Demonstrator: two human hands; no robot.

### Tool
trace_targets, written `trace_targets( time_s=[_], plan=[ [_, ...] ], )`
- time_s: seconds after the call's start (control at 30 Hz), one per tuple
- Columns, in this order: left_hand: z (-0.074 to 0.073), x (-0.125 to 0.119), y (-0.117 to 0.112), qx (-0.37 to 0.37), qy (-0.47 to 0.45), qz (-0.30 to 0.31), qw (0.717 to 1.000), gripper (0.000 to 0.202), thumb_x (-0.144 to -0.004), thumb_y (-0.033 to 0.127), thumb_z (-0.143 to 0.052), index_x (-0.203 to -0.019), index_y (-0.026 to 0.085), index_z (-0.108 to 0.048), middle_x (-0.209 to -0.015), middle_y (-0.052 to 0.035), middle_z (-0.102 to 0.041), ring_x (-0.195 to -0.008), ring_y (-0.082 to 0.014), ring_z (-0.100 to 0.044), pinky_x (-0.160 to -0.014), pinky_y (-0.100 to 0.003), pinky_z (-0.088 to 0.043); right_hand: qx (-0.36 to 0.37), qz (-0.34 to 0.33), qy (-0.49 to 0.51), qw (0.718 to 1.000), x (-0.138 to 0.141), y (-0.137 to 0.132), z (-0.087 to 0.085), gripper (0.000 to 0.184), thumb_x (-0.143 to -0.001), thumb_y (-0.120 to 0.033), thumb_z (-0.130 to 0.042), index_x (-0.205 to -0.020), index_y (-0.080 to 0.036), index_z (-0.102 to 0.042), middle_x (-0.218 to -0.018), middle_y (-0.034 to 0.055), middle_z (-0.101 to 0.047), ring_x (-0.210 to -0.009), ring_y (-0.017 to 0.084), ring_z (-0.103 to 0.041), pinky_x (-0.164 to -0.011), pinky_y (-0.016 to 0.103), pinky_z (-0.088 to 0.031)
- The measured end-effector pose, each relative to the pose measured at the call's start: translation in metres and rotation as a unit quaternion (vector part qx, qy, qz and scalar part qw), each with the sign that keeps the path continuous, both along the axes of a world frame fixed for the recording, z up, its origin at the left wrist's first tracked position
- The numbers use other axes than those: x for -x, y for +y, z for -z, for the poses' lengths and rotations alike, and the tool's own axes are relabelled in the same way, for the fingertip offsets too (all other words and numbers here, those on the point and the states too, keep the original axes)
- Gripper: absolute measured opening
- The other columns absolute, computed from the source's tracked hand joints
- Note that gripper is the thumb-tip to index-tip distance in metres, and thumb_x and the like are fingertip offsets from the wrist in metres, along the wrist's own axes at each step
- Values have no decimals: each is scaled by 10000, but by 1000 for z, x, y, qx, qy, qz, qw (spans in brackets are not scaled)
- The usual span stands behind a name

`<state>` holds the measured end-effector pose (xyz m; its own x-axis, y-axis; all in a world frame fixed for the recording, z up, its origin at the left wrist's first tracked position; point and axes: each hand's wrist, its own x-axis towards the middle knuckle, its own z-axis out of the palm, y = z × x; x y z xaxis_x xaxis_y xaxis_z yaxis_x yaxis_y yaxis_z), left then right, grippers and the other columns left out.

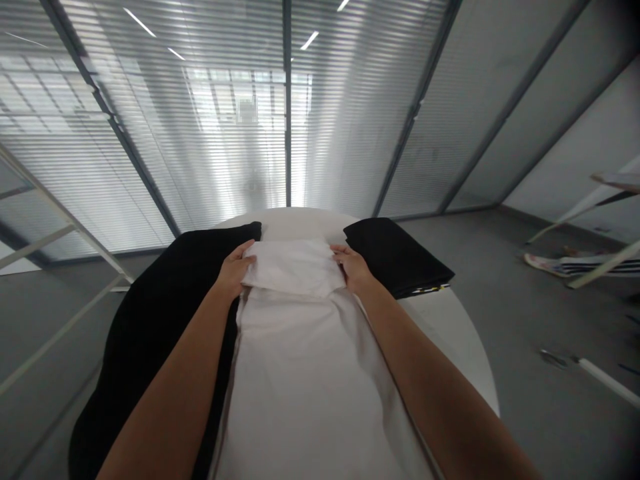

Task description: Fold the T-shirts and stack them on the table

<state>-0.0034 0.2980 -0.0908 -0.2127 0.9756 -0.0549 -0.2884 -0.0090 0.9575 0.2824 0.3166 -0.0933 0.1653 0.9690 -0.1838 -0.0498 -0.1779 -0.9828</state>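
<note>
A long white garment [300,360] lies lengthwise down the middle of a round white table [450,320]. Its far end is folded back toward me into a flat flap [295,267]. My left hand [233,270] grips the flap's left edge, fingers curled over the cloth. At the flap's right edge, my right hand [353,267] holds the cloth the same way. Both forearms reach out over the garment.
A black cloth [150,320] is spread on the table's left and hangs over the edge. A folded black garment [397,257] sits at the right. Glass walls with blinds stand behind. White frames stand at the far left and right, and a striped item [575,267] lies on the grey floor.
</note>
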Motion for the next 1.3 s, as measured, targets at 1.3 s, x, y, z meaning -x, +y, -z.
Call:
trace_targets(
  time_s=[1.3],
  plan=[
    [22,4,22,-70,115,-63,989,467,-633,157,-662,-1098,178,-708,-1081,-79,-708,-976,-213,-651,-871,-342,-512,0,11,-18,1000,5,54,1,615,-709,-127,-597,-1317,-208,-554,-1014,59,-703,-793,169,-656,-738,296,-542]
  ],
)
